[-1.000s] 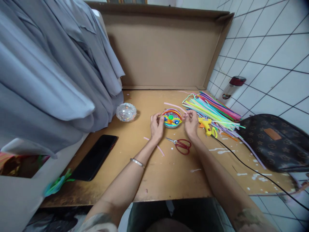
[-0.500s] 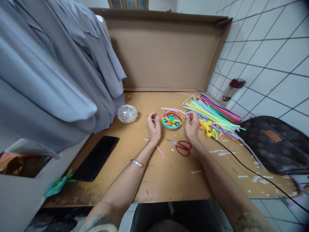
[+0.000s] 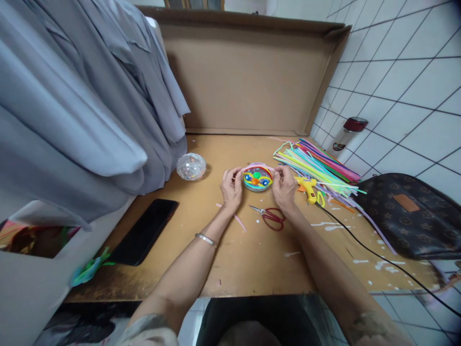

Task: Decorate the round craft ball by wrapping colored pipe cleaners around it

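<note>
Mid-worktop [image 3: 252, 269], between both hands, sits the decorated ball [image 3: 257, 178], colored strips and round dots on it. Pink strip [image 3: 257, 165] arches along its far edge; left hand [image 3: 231, 188] and right hand [image 3: 284, 186] both narrow, pinching its ends. Red-handled scissors [image 3: 272, 219] nearer the person, glue gun [image 3: 307, 186] and strip bundle [image 3: 317, 166] to the right. Containers: clear faceted ball [image 3: 191, 166] at left, small orange specks visible, inside or on surface can't tell; red-lidded bottle [image 3: 345, 135] by wall, contents unclear; dark bag [image 3: 414, 216], contents hidden. Versus half a second ago: left hand moved in from off the strip; strip, then straight behind the ball, now curved against it.
</note>
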The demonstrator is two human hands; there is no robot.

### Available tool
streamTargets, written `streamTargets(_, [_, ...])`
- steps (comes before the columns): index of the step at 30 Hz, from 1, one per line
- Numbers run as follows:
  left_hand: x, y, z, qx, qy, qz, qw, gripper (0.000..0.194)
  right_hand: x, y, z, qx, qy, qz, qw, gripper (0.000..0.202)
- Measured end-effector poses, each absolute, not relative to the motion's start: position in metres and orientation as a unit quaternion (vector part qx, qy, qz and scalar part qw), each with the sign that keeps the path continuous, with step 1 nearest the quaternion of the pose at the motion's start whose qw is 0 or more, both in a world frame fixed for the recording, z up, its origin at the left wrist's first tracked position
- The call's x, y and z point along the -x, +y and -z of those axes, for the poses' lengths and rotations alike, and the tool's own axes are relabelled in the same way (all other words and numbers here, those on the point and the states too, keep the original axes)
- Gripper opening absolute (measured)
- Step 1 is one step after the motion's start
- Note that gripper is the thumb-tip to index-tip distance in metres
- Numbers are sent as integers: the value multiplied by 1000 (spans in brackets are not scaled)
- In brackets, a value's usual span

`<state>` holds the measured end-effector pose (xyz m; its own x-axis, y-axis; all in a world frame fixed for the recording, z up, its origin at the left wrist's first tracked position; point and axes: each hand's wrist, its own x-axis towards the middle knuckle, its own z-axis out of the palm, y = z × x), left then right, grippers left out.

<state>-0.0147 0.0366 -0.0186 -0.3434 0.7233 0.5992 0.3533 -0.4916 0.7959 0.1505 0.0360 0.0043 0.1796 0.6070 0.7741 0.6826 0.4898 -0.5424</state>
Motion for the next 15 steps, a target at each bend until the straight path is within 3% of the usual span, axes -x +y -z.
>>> streamTargets(6, [13,37,21,-566,489,-650,135,29,-148,33,-7,499,-644,11,580,13])
streamTargets(15, [13,39,22,-548,498,-659,132,23,-139,17,-19,530,-592,113,597,16])
